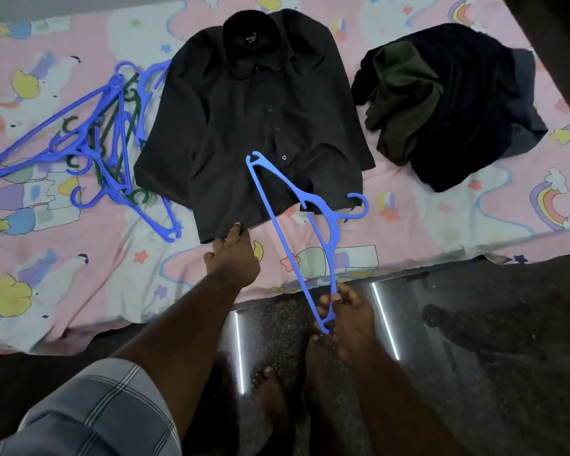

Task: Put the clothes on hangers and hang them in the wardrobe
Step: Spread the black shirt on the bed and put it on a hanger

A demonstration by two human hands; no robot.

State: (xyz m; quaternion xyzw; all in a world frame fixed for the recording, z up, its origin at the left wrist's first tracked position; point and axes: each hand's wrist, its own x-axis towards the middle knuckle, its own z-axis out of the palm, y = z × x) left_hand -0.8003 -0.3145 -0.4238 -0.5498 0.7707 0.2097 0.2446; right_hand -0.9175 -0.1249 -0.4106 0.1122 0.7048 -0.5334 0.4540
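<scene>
A black button-up shirt (250, 126) lies spread flat on the bed, collar away from me. My left hand (232, 253) pinches the shirt's lower hem at the near edge. My right hand (343, 311) grips one end of a blue plastic hanger (297, 218), which slants up over the shirt's bottom right corner with its hook pointing right.
A tangle of several blue and green hangers (106, 136) lies left of the shirt. A heap of dark and olive clothes (441, 103) sits at the right. The pink cartoon-print bedsheet (63, 264) covers the bed. Dark polished floor (474, 340) and my bare feet lie below.
</scene>
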